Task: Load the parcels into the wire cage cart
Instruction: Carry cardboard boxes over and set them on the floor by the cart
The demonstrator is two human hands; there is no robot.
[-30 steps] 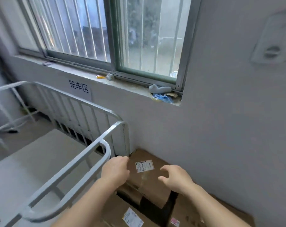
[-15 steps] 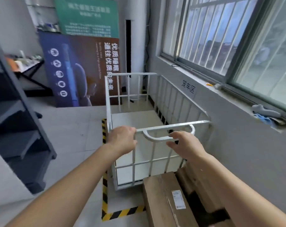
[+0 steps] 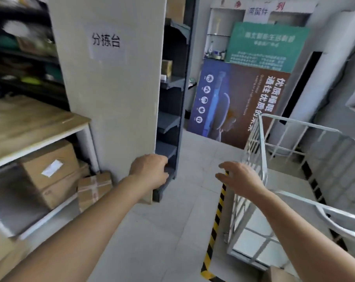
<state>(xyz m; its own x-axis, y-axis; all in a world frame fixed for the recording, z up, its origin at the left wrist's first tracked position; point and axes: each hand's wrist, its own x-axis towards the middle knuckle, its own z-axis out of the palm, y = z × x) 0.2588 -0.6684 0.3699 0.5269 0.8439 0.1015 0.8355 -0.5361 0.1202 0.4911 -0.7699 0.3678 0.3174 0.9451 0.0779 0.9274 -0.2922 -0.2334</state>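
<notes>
Step in hand (my reading): between parcels, fetching the next one. Neither hand carries anything.

Left hand (image 3: 149,171): back up, fingers loosely curled under, nothing held. Right hand (image 3: 240,179): fingers spread and relaxed, empty, in the air near the side rail of the white wire cage cart (image 3: 262,139); contact not evident.

Parcels: a large brown cardboard box with a white label (image 3: 50,167) lies left of the left hand, under a light wooden tabletop (image 3: 30,123). A small brown taped box (image 3: 95,188) sits just beside it, nearer the left hand. A further cardboard corner (image 3: 278,273) shows below the right forearm.

Next move (judgement): reach down and left, probably for the small taped box. Take it in both hands, then turn right and clear the cart's rail before lowering.

Surface and room: grey tiled floor (image 3: 172,231), with a yellow-and-black hazard tape strip (image 3: 215,224) under the right hand. An upright white panel with a paper sign (image 3: 111,78) stands above the left hand, with dark grey shelving (image 3: 172,119) behind it. A blue-and-brown poster (image 3: 233,102) stands beyond the right hand.
</notes>
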